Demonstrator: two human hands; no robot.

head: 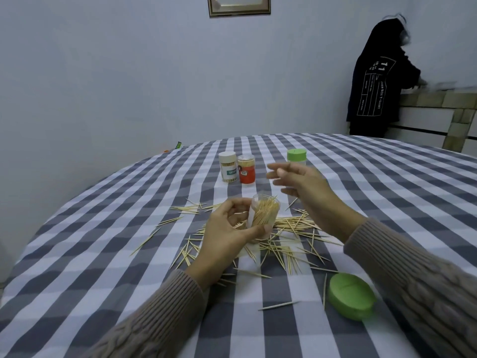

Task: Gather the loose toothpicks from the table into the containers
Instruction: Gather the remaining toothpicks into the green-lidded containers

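- Head view, looking down over a round table (77,254) under a grey-and-white checked cloth, both sleeved forearms reaching in from the near edge.
- The left hand (227,241) grips a clear open container (263,215), thumb and curled fingers wrapped round its lower part, so the base is hidden. It leans a little and is packed with toothpicks.
- The right hand (302,187) hovers above and just right of the container's mouth, motion-blurred; the fingers look loosely spread, and I cannot tell whether anything is pinched between them.
- Loose toothpicks (284,244) lie scattered on the cloth beneath and around both hands, some covered by the left wrist.
- A green lid (351,295) rests near the right forearm.
- Further back stand a white-capped jar (228,167) and a red jar (246,169), touching; a green-capped jar (296,156) is half hidden behind the right fingers.
- A person in a dark top (374,81) stands at the far right, back turned, blurred.
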